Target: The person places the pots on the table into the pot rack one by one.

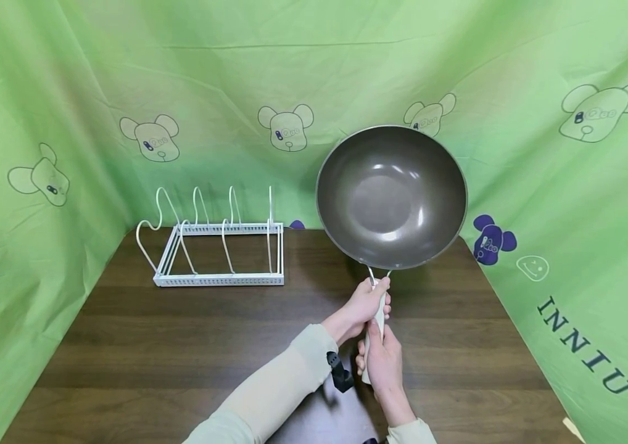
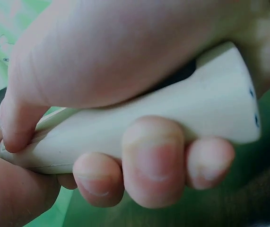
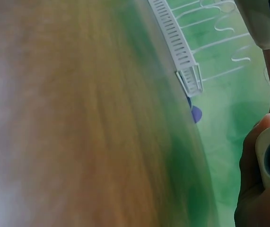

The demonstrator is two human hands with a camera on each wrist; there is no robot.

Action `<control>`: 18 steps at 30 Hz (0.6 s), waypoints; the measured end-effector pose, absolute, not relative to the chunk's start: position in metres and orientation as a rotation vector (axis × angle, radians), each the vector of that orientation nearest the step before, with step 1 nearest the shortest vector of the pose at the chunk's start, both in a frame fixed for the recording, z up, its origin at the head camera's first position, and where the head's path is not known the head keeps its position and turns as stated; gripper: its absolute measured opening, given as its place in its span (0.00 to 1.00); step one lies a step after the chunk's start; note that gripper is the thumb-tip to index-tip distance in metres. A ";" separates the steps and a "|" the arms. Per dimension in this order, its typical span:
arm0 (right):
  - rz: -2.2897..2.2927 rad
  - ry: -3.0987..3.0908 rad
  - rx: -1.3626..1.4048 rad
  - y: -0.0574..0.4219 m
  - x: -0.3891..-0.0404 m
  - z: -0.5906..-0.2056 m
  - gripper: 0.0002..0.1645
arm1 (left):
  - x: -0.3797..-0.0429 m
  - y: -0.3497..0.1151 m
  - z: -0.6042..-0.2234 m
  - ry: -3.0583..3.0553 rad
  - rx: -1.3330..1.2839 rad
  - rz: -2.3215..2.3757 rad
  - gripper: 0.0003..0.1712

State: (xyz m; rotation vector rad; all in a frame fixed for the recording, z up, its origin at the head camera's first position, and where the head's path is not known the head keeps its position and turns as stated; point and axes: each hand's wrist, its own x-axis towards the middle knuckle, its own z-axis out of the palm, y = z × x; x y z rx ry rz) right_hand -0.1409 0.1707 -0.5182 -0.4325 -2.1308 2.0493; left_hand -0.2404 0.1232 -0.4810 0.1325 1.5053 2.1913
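A dark grey wok point(image 1: 392, 197) is held up over the right half of the table, its glossy inside facing me. Its pale handle point(image 1: 379, 313) points down toward me. My left hand point(image 1: 363, 302) grips the handle close to the wok, where metal prongs join it. Just below, my right hand point(image 1: 383, 357) holds the lower part, thumb along the top. In the left wrist view, curled fingers point(image 2: 153, 161) wrap the handle from beneath, and its butt end sticks out. The right wrist view shows the handle's hollow end point(image 3: 265, 151) at its edge.
A white wire pan rack point(image 1: 218, 280) with several upright loops stands at the back left of the brown wooden table point(image 1: 181, 357). Green printed cloth point(image 1: 225, 80) hangs behind the table and along both sides.
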 end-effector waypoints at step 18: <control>2.094 -2.055 -0.417 0.163 -0.160 -0.518 0.23 | -0.257 0.116 -0.473 1.536 0.166 2.180 0.13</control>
